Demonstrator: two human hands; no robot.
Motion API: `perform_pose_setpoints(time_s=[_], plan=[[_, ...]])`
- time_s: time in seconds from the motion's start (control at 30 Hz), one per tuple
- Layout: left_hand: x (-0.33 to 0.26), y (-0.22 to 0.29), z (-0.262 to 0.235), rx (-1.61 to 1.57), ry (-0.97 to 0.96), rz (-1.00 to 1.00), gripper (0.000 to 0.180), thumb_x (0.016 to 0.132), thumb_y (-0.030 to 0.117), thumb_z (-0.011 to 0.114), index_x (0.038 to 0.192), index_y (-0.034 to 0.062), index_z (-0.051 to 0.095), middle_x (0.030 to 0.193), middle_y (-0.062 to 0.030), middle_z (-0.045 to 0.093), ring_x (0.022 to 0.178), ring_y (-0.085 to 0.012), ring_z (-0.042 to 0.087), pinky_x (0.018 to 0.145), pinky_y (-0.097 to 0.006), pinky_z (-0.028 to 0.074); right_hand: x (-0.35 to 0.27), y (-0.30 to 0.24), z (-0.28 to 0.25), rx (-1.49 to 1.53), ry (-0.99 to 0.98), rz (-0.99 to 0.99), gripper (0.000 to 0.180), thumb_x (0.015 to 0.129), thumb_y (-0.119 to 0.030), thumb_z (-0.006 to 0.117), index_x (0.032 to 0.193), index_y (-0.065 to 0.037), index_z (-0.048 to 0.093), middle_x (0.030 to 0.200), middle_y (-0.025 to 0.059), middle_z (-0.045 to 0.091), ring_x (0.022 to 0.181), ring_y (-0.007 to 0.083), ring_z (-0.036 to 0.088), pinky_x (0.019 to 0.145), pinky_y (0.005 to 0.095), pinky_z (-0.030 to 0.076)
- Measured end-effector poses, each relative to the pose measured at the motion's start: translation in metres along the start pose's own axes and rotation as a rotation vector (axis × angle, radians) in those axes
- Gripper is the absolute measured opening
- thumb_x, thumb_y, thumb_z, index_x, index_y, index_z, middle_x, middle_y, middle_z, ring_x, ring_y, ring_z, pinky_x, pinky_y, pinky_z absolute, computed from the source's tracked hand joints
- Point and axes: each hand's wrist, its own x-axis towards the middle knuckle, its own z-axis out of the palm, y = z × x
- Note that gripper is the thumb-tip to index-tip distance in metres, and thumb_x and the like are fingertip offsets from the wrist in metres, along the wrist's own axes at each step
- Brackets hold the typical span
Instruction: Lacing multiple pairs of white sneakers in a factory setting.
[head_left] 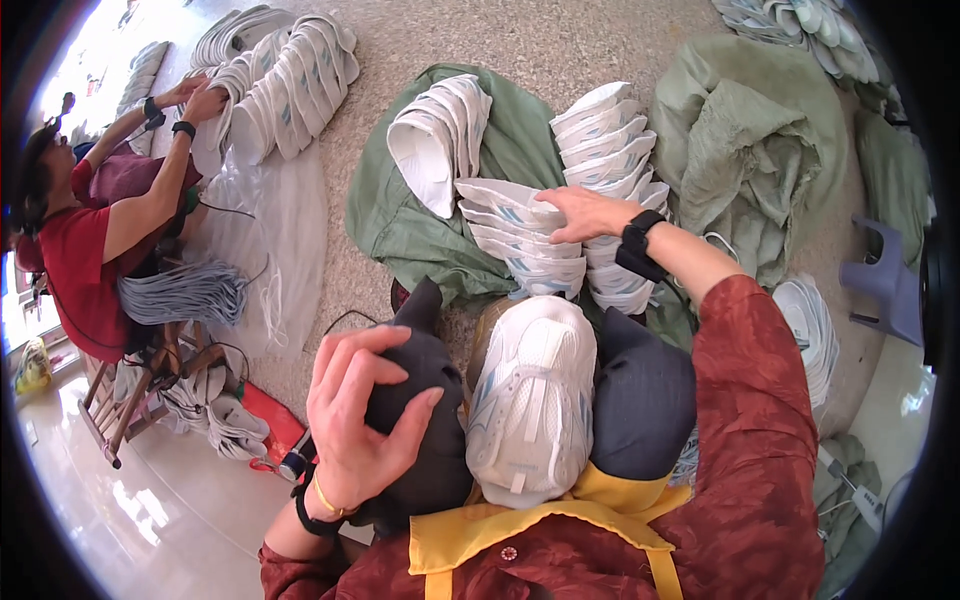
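Observation:
A white mesh shoe upper (535,400) with pale blue side trim rests toe-forward between my two dark-clad knees. Over the left knee hovers my left hand (370,415), fingers curved and apart, with nothing in it. My right hand (592,213) stretches forward to a nested stack of white shoe uppers (525,245). Its fingertips touch the stack's upper right edge, thumb and fingers spread. Right beside it stands another nested stack of uppers (605,140), and a shorter one (440,135) lies farther left.
Green cloth (390,215) lies under the stacks; a crumpled green sack (760,150) is at the right. A purple stool (885,280) stands far right. At left, a co-worker in red (75,260) handles more uppers (290,85), beside a bundle of grey laces (185,292).

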Motion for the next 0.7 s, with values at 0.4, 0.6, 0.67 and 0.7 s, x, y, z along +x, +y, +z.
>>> perform_pose_setpoints(time_s=[0.4, 0.6, 0.67, 0.7], plan=[[-0.019, 0.008, 0.009, -0.027, 0.030, 0.265, 0.027, 0.074, -0.001, 0.081, 0.084, 0.0028, 0.056, 0.113, -0.0136, 0.073, 0.101, -0.0358, 0.067, 0.089, -0.043, 0.052, -0.202, -0.164, -0.078, 0.313, 0.305, -0.052, 0.049, 0.088, -0.024, 0.076, 0.129, 0.001, 0.064, 0.099, 0.0192, 0.075, 0.093, 0.0292, 0.074, 0.085, 0.0384, 0.059], [-0.051, 0.031, 0.035, -0.178, -0.125, 0.271, 0.031, 0.083, 0.004, 0.076, 0.103, -0.0004, 0.053, 0.111, -0.0184, 0.067, 0.101, -0.0397, 0.063, 0.087, -0.045, 0.053, -0.253, -0.265, -0.002, 0.195, 0.241, 0.080, 0.066, 0.092, -0.039, 0.076, 0.136, 0.006, 0.055, 0.112, 0.0285, 0.069, 0.106, 0.0423, 0.069, 0.091, 0.0460, 0.056], [-0.060, 0.027, 0.050, -0.158, -0.129, 0.261, 0.032, 0.086, 0.005, 0.075, 0.107, -0.0010, 0.051, 0.107, -0.0190, 0.066, 0.099, -0.0402, 0.062, 0.086, -0.045, 0.052, -0.256, -0.270, 0.030, 0.165, 0.352, 0.065, 0.078, 0.093, -0.045, 0.074, 0.140, 0.011, 0.048, 0.120, 0.0351, 0.065, 0.114, 0.0479, 0.064, 0.099, 0.0498, 0.051], [-0.063, 0.021, 0.058, -0.181, -0.139, 0.268, 0.032, 0.088, 0.006, 0.073, 0.108, -0.0011, 0.050, 0.103, -0.0188, 0.065, 0.096, -0.0402, 0.062, 0.084, -0.045, 0.052, -0.257, -0.268, 0.036, 0.160, 0.366, 0.060, 0.078, 0.093, -0.045, 0.074, 0.140, 0.011, 0.048, 0.120, 0.0351, 0.065, 0.114, 0.0479, 0.064, 0.099, 0.0498, 0.051]])
